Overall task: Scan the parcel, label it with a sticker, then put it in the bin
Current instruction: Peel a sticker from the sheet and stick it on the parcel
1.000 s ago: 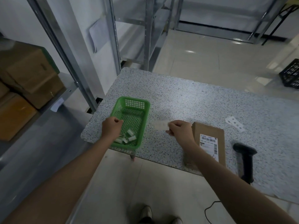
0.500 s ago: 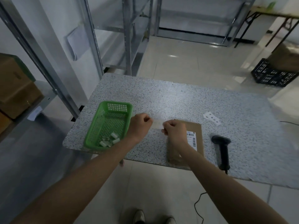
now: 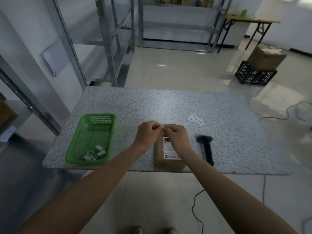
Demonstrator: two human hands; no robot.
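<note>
A flat brown cardboard parcel (image 3: 160, 157) with a white shipping label lies at the table's near edge. Above its far end my left hand (image 3: 147, 133) and my right hand (image 3: 177, 136) meet, both pinching a small white sticker (image 3: 162, 127) between the fingertips. The sticker is mostly hidden by the fingers. A black handheld scanner (image 3: 207, 148) lies on the table just right of the parcel. A white strip of stickers (image 3: 196, 119) rests further back on the right.
A green plastic basket (image 3: 79, 132) with several crumpled white paper scraps sits at the table's left near corner. Metal shelving stands behind and to the left. A black crate (image 3: 255, 76) carrying a cardboard box is on the floor, far right. The scanner's cable hangs below the table.
My left hand left the green basket and came right to join my right hand. Both hands, with the sticker, now sit over the parcel's far end. The head view tilted up.
</note>
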